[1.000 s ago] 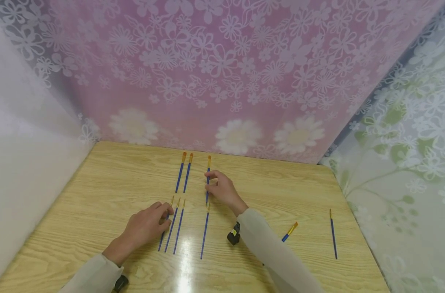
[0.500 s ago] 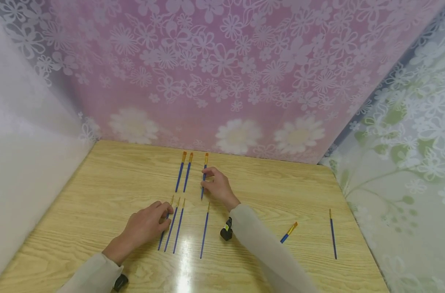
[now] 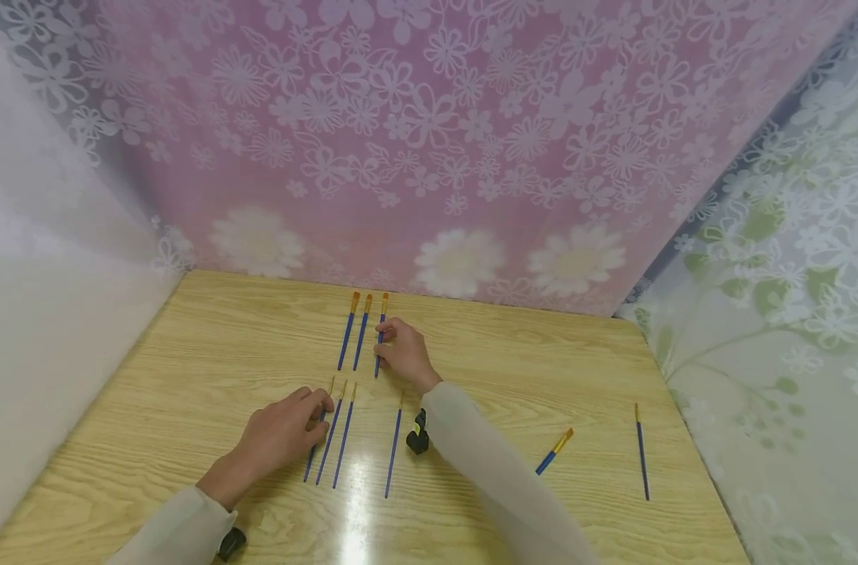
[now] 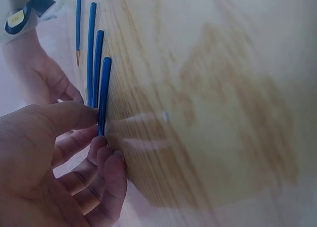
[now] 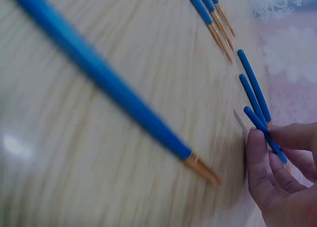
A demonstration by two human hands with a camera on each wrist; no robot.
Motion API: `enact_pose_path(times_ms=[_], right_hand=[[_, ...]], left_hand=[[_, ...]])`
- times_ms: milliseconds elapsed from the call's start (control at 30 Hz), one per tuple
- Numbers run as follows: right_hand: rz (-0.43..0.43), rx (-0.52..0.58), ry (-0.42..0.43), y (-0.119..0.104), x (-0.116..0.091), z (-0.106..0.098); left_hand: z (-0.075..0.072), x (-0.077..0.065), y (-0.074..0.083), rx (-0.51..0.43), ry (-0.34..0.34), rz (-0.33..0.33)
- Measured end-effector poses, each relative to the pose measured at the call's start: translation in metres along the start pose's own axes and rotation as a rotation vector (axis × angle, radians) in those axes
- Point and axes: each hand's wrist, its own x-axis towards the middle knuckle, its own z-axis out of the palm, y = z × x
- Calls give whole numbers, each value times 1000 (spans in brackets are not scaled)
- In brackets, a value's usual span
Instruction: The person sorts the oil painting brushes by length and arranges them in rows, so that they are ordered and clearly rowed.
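Note:
My right hand (image 3: 405, 353) pinches a blue-handled paintbrush (image 3: 377, 366) between thumb and fingers, its orange bristles towards the back wall. Left of it, two similar wide-tipped paintbrushes (image 3: 346, 342) lie side by side. In the right wrist view the held brush (image 5: 255, 119) slants beside these two handles. My left hand (image 3: 282, 433) holds the leftmost thin paintbrush (image 3: 310, 463) of a nearer row, thumb and fingertips at its handle, as the left wrist view shows. Two more thin paintbrushes (image 3: 343, 447) lie just right of it, and another thin paintbrush (image 3: 394, 447) lies farther right.
On the right of the wooden table (image 3: 542, 353), a wide-tipped paintbrush (image 3: 554, 451) lies partly hidden by my right sleeve. Another thin paintbrush (image 3: 643, 455) lies near the right edge. A pink floral curtain (image 3: 436, 157) stands behind the table.
My right hand has moved left with its paintbrush, bringing it close beside the two wide-tipped brushes at the back. My left hand has stayed in place.

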Motion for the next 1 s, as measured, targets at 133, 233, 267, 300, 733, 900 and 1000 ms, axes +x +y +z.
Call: enact_pose_path(times_ms=[133,233,267,300,733,900,1000], right_hand=[[1,-35,19,-6,4,9],[5,-56,29,-11,6,12],[4,-61,30,-13,6,13],[4,-70,32,-14,7,14],[-63,-244,53,-15,12,18],[-67,-267,63,-16,12,21],[-69,-275,62,-16,11,21]], left_hand=[[0,0,-1,6,1,-1],[0,0,-2,9,6,-3],[0,0,-2,9,9,-3],[0,0,-2,9,10,-4],[1,2,-2,-3,1,-13],[1,1,-1,1,3,-12],[0,1,-1,2,3,-13]])
